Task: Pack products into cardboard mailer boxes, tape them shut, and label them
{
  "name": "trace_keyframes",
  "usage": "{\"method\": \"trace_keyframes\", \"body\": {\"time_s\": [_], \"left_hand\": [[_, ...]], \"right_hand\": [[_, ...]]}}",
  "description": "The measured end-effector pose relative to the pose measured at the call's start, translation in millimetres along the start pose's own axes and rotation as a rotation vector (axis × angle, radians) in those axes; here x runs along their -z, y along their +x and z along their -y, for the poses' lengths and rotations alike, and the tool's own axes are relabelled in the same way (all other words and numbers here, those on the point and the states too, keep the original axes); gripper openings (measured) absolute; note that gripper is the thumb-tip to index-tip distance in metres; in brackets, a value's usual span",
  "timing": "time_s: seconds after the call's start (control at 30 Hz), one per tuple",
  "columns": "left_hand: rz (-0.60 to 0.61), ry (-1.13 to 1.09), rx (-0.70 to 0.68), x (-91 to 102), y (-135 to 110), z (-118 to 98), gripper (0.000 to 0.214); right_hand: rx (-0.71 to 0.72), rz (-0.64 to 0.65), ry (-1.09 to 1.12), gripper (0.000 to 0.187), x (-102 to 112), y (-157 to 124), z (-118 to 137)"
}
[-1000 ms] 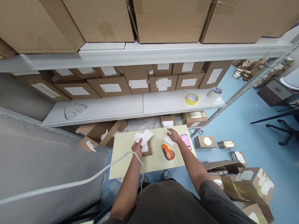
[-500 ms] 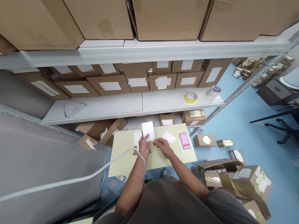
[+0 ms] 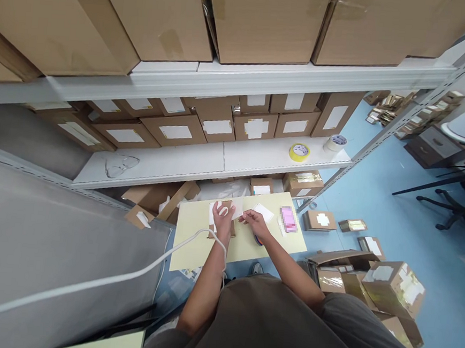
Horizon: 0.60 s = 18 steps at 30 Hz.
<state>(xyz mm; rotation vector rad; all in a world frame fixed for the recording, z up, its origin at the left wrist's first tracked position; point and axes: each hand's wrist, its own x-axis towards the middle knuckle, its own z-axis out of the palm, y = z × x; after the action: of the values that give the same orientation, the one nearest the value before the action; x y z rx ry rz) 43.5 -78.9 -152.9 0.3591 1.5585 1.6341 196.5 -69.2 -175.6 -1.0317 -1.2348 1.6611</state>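
Over the pale yellow table (image 3: 194, 251), a thin whitish label sheet (image 3: 237, 206) is held up between my hands. My left hand (image 3: 223, 226) grips its left side with curled fingers. At the sheet's lower right edge, my right hand (image 3: 256, 222) pinches with thumb and forefinger. Beneath my left hand lies a small cardboard box (image 3: 233, 229), partly covered, with white paper at its left side. Other white labels (image 3: 264, 213) rest on the table just beyond my right hand. A small blue and red object (image 3: 258, 240) shows partly under my right wrist.
A pink pixelated item (image 3: 288, 219) lies at the table's right end. The shelf (image 3: 185, 159) ahead bears boxes, yellow tape (image 3: 299, 152), a clear tape roll (image 3: 335, 143) and clear glasses (image 3: 121, 165). A white cable (image 3: 127, 277) crosses by my left forearm. Cartons (image 3: 393, 283) crowd the floor at right.
The white sheet in my left hand has tilted and now looks thinner and paler. My right fingers have closed on its edge. The blue and red object has come into sight under my right wrist.
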Motion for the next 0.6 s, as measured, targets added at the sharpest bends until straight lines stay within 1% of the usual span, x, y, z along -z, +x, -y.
{"method": "trace_keyframes", "body": {"time_s": [0.03,0.07,0.1,0.17,0.2,0.27,0.33,0.43,0.5,0.6], "left_hand": [[0.017,0.061,-0.054,5.0,-1,-4,0.058],[0.081,0.119,-0.093,10.0,-3,-9,0.047],[0.175,0.165,-0.105,14.5,-5,-13,0.037],[0.359,0.209,-0.06,21.5,-9,-21,0.029],[0.411,0.208,-0.027,24.0,-11,-24,0.029],[0.425,0.191,0.014,27.5,-15,-26,0.03],[0.397,0.18,0.017,29.9,-15,-26,0.03],[0.339,0.128,0.043,31.6,-12,-23,0.036],[0.325,0.073,0.073,30.7,-11,-21,0.038],[0.371,0.038,0.079,26.1,-12,-19,0.035]], "right_hand": [[0.01,0.011,-0.004,0.048,0,0,2],[0.023,0.024,-0.011,0.047,-1,1,5],[0.036,0.037,-0.021,0.046,-1,1,8],[0.069,0.061,-0.047,0.043,-4,2,13],[0.086,0.071,-0.062,0.042,-5,2,16],[0.116,0.093,-0.091,0.04,-8,1,21],[0.134,0.114,-0.116,0.038,-10,1,24],[0.13,0.123,-0.11,0.037,-9,0,24],[0.104,0.099,-0.057,0.037,-7,1,21],[0.07,0.041,0.008,0.039,-2,1,16]]}}
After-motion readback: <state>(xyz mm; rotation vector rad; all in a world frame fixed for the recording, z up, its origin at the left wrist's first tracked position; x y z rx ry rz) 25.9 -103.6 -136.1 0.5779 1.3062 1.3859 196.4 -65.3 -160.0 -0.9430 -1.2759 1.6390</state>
